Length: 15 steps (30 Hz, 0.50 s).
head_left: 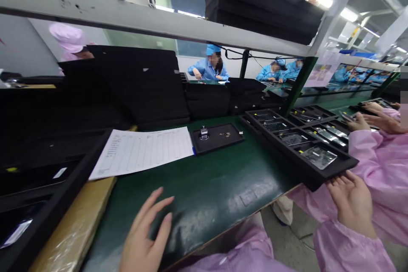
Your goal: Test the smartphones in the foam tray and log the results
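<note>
My left hand (145, 236) hovers over the near edge of the green table, fingers spread and nothing in it. At the right, my right hand (353, 199) is turned palm up, with its fingers at the near corner of a black foam tray (314, 174). That corner juts past the table edge. Flat glass screen panels (318, 157) with small yellow tabs lie in the tray's compartments. Ahead of my left hand are a printed form sheet (146, 153) and a small black tray (218, 146) holding a metal piece (204, 133) and a few tiny bits.
A co-worker in a pink sleeve (366, 148) sits close on the right, handling a panel. Black trays with panels (60, 174) stand at the left, beside a tape-wrapped brown slab (76, 221). Stacked black foam (143, 85) lines the back under a shelf beam (178, 29).
</note>
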{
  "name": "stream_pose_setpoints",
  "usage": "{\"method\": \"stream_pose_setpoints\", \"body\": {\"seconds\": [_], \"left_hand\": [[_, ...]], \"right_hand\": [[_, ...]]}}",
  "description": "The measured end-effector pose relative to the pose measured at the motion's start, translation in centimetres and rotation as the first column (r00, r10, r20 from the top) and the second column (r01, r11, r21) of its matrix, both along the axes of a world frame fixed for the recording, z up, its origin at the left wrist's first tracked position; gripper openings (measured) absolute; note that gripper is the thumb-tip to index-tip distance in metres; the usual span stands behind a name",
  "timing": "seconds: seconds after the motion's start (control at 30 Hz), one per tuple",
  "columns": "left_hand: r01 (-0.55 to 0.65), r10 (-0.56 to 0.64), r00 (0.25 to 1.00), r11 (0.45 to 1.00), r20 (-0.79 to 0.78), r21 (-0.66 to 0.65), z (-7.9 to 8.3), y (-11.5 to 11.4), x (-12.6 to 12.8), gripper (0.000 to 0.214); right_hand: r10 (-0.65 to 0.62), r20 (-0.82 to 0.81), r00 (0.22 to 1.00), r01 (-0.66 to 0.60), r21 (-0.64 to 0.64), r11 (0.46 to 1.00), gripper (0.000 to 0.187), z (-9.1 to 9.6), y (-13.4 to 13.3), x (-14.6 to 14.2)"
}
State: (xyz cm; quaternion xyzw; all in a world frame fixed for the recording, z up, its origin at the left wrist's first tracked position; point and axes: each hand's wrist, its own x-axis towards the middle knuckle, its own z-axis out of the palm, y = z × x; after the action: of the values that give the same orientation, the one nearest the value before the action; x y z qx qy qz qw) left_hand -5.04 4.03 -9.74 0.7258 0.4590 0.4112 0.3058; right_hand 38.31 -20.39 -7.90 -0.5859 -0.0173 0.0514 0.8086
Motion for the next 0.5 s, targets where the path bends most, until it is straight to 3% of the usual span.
{"method": "stream_pose_setpoints", "body": {"seconds": [0.07,0.1,0.13,0.2,0.23,0.27,0.3,0.33,0.37,0.43,0.5], "left_hand": [[0.215,-0.203,0.975,0.966,0.092,-0.145,1.1,-0.9,3.2,0.034],[0.344,-0.312,0.936,0.907,0.16,-0.242,1.7,-1.6,5.2,0.035],[0.481,-0.41,0.875,0.801,0.258,-0.357,2.3,-2.4,7.4,0.037],[0.689,-0.474,0.725,0.487,0.5,-0.536,3.4,-4.1,12.2,0.046],[0.734,-0.423,0.678,0.352,0.601,-0.581,3.9,-4.9,14.7,0.049],[0.751,-0.322,0.66,0.278,0.678,-0.599,4.4,-5.6,17.1,0.048],[0.77,-0.195,0.633,0.262,0.749,-0.582,4.8,-6.1,19.4,0.044],[0.761,-0.039,0.605,0.321,0.795,-0.563,5.2,-6.4,21.3,0.039],[0.741,0.03,0.591,0.375,0.806,-0.557,5.5,-6.5,23.0,0.035],[0.689,0.121,0.59,0.44,0.798,-0.576,6.0,-6.1,24.8,0.028],[0.659,0.146,0.609,0.453,0.779,-0.6,6.5,-5.1,24.4,0.02]], "right_hand": [[0.105,-0.046,0.993,-0.104,0.033,0.994,0.014,0.2,0.8,-2.0],[0.178,-0.056,0.982,-0.174,0.062,0.983,0.015,0.3,1.5,-3.3],[0.259,-0.056,0.964,-0.253,0.092,0.963,0.016,0.3,2.3,-4.8],[0.457,-0.014,0.889,-0.448,0.182,0.876,0.016,0.1,4.4,-8.1],[0.536,0.017,0.844,-0.528,0.201,0.825,0.019,0.0,5.5,-9.7],[0.603,0.055,0.796,-0.6,0.202,0.774,0.025,-0.2,6.7,-11.1],[0.645,0.089,0.759,-0.648,0.189,0.738,0.031,-0.5,7.8,-12.4],[0.67,0.112,0.734,-0.679,0.169,0.715,0.036,-0.9,8.8,-13.4],[0.682,0.122,0.721,-0.693,0.151,0.705,0.04,-1.4,9.8,-14.0],[0.676,0.112,0.728,-0.685,0.131,0.717,0.041,-2.6,11.3,-14.3],[0.651,0.086,0.755,-0.656,0.128,0.744,0.031,-3.9,12.2,-13.6]]}}
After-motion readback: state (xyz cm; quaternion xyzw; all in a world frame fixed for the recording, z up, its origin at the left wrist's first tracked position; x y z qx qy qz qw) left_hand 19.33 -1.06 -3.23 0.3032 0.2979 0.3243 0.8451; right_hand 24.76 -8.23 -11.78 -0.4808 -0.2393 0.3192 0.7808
